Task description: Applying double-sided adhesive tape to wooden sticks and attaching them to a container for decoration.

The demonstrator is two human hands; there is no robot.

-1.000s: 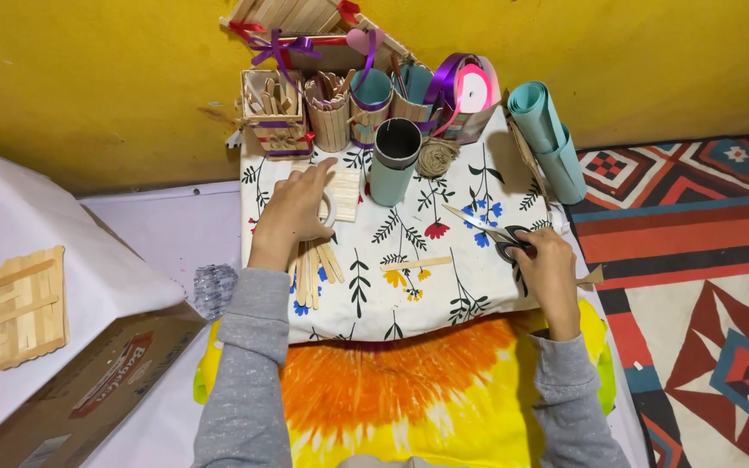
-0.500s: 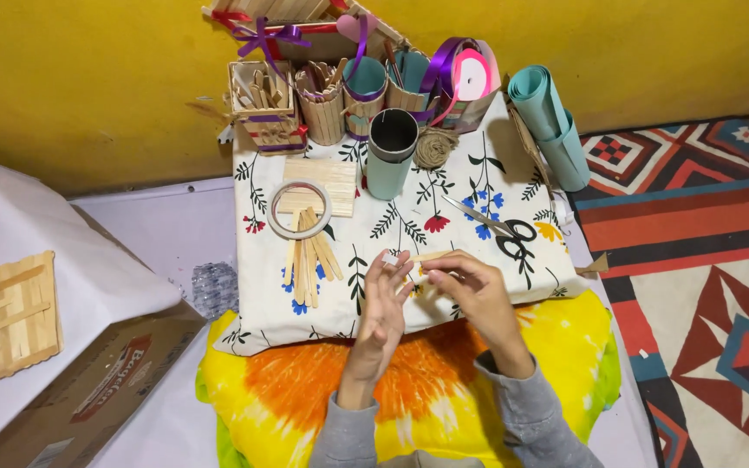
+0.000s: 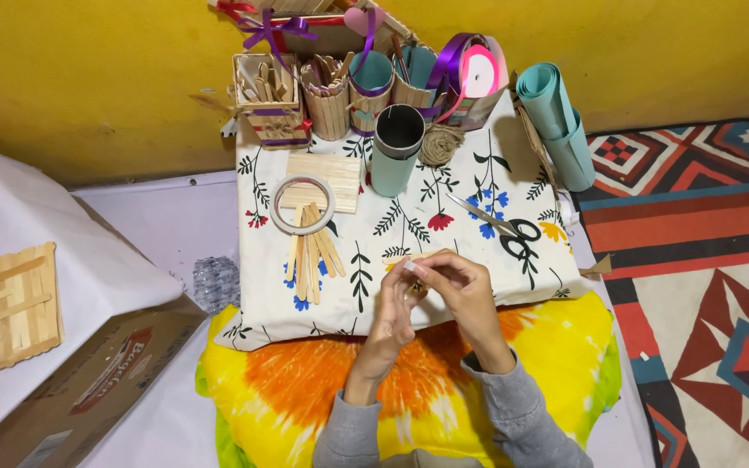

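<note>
A small pale strip is pinched between the left hand and right hand over the floral cloth (scissors lie just beyond, sticks leftward).

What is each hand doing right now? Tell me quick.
Left hand: fingers pinched on a small pale piece.
Right hand: fingers pinched on the same piece; what it is cannot be told.

Both hands pinch small stick
</note>
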